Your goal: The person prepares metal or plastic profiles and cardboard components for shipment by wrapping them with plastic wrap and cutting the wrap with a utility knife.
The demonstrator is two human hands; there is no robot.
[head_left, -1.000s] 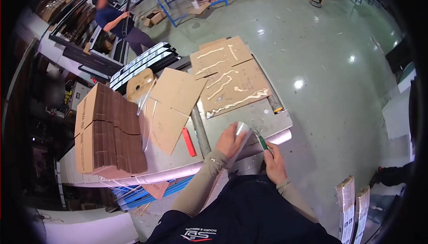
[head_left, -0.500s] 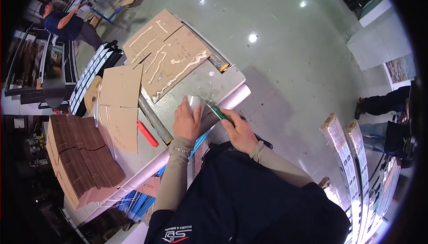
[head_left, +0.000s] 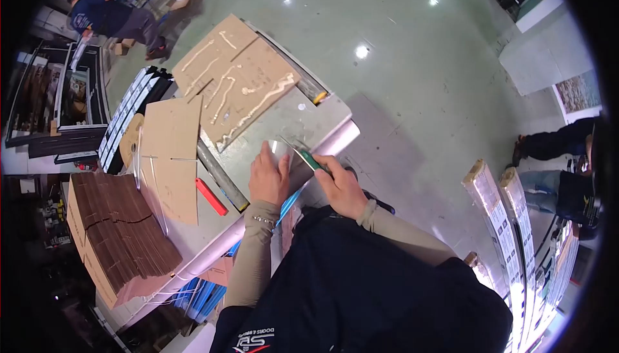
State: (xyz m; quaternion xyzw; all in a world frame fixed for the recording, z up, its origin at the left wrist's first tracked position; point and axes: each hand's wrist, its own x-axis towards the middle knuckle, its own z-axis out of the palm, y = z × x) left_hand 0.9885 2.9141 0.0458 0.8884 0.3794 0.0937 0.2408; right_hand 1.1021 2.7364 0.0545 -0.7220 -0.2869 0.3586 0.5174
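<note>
Rn my R hand (head_left: 343, 187) is pinching a green-handled knife (head_left: 310, 160) nr front edge of surface (head_left: 317, 118); L hand (head_left: 269, 181) is clasping clear roll, (head_left: 278, 149) thumb opposing fingers.

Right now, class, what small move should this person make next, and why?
Probably ease the left hand down the pale tube: its fingers grip close to the blade of the green-handled knife in the right hand.
</note>
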